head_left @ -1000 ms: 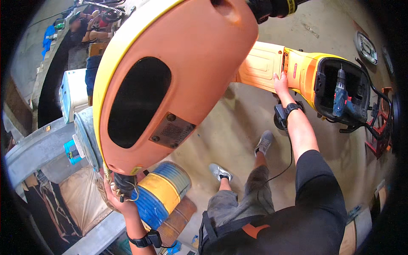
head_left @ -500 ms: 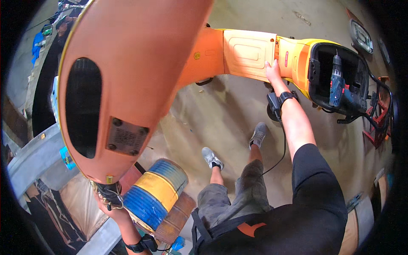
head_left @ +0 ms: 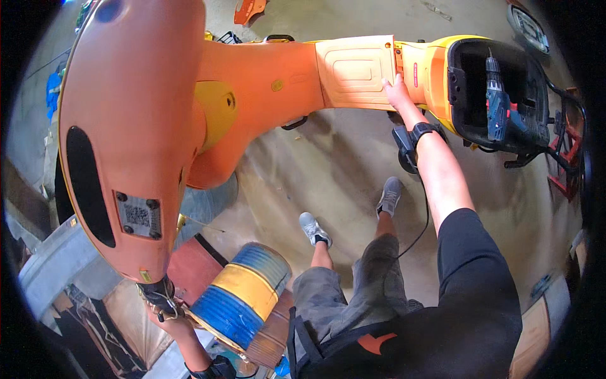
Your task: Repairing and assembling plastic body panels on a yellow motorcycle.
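Note:
A large orange and yellow scooter-like body stretches across the upper picture. Its tall front part has a dark oval opening and a square code plate. At that part's lower end is a black piece with loose wires, and my left hand is closed around it. My right hand grips the near edge of the flat orange panel, thumb on top, other fingers partly hidden. Right of it, a blue-black cordless drill lies in the open black storage tub.
A blue and yellow drum lies on its side by my left leg, with a rusty drum beneath it. Far right are a red metal frame and a framed round part. An orange piece lies at the far side.
The front part of the scooter body has swung left and tilted away, showing more of the yellow joint behind it. Both my hands keep their holds.

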A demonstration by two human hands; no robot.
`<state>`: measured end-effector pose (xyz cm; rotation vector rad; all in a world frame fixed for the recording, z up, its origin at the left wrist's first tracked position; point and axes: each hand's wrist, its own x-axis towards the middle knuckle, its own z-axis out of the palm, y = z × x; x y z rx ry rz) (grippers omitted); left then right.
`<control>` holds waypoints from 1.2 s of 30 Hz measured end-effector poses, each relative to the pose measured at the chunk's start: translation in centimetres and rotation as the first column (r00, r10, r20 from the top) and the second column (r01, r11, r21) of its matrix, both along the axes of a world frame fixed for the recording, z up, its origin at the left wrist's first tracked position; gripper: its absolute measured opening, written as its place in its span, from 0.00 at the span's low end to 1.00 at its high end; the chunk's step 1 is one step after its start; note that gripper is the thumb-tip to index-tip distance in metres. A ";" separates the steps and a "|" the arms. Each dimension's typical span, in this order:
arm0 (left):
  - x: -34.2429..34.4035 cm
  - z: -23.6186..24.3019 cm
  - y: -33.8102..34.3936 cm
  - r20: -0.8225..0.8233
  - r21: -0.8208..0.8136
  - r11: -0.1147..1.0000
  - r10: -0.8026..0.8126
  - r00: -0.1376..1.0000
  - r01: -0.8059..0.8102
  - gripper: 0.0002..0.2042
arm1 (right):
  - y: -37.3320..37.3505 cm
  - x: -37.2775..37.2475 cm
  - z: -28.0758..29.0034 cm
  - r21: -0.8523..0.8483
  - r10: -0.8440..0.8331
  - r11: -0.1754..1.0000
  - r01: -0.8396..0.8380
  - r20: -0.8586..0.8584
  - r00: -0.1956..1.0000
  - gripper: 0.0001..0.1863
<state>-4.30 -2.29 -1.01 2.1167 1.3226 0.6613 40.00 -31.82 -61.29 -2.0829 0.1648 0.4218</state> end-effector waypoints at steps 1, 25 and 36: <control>-0.4 -0.1 0.0 0.004 -0.004 1.000 -0.009 1.000 0.009 0.19 | -0.3 0.2 0.2 0.030 0.026 0.999 -0.024 -0.063 0.998 0.37; 9.3 -5.6 2.9 -0.158 0.136 0.991 0.013 0.987 0.009 0.18 | -2.4 3.7 -1.9 -0.678 0.416 0.551 -0.486 -0.282 0.865 0.27; 13.4 -7.1 4.2 -0.192 0.159 0.985 -0.036 0.981 0.067 0.18 | 0.3 3.7 -5.4 -0.759 0.422 0.499 -0.418 -0.208 0.882 0.07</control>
